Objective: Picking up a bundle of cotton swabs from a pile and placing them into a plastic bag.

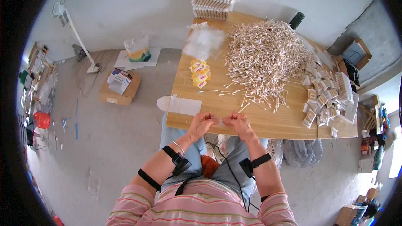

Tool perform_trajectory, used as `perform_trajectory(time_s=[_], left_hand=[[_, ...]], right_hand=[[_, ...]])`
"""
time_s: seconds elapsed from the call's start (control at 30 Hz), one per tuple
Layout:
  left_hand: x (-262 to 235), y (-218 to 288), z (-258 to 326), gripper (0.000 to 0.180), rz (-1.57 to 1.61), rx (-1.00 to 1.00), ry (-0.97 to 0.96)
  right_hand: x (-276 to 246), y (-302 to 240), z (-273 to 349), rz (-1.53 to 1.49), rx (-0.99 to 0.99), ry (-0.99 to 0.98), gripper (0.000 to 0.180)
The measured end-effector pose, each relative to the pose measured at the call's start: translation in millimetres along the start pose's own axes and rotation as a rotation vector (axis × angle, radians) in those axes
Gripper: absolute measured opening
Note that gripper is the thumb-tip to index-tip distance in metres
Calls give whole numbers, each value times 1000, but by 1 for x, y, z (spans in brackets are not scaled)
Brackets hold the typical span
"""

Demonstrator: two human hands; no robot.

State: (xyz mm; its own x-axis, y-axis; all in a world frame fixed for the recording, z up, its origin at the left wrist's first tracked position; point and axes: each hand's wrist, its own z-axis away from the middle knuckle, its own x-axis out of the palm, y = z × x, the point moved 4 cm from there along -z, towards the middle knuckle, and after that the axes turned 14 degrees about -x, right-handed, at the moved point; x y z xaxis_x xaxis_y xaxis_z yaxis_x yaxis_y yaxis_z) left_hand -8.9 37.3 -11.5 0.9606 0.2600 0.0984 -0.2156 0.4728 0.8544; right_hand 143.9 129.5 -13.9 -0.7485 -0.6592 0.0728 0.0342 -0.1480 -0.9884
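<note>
At the near edge of the table, my left hand point(203, 124) and my right hand point(238, 124) meet fingertip to fingertip. Both are closed in a pinch on a small whitish, see-through piece point(220, 121), too small to tell its kind for certain. Beyond them, a large heap of cotton swabs point(268, 54) covers the table's middle, with several loose swabs point(232, 92) spread at its near side. Left of my left hand lies a flat white card point(184, 105) with a pointed end, overhanging the table edge. A small pile of yellow printed cards point(201, 74) lies farther back.
Clear plastic bags point(204, 43) lie behind the yellow cards, and packed bundles point(214, 0) stack at the back. Small filled packets point(322, 98) pile up on the right beside a white tray point(351, 109). A dark green cylinder point(297, 20) stands behind the heap; a cardboard box point(120, 88) sits on the floor.
</note>
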Motion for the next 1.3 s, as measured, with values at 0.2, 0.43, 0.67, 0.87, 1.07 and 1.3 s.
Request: perform_trajectory(time_s=[0.2, 0.43, 0.67, 0.87, 1.07, 1.3], left_hand=[[-1, -4, -6, 10, 172, -66, -81], [0, 16, 15, 13, -386, 523, 194], [7, 25, 42, 32, -898, 983, 382], [9, 21, 42, 29, -1031, 1053, 398], [14, 26, 49, 25, -1125, 1115, 461], [15, 30, 52, 25, -1166, 1113, 483]], right_hand=[[0, -3, -1, -101, -57, 17, 4], [7, -20, 10, 323, -396, 7, 6], [17, -42, 27, 943, -957, 0, 21], [24, -43, 38, 1190, -1100, -5, 29], [27, -48, 42, 1266, -1128, -21, 39], [27, -48, 43, 1312, -1149, -2, 38]])
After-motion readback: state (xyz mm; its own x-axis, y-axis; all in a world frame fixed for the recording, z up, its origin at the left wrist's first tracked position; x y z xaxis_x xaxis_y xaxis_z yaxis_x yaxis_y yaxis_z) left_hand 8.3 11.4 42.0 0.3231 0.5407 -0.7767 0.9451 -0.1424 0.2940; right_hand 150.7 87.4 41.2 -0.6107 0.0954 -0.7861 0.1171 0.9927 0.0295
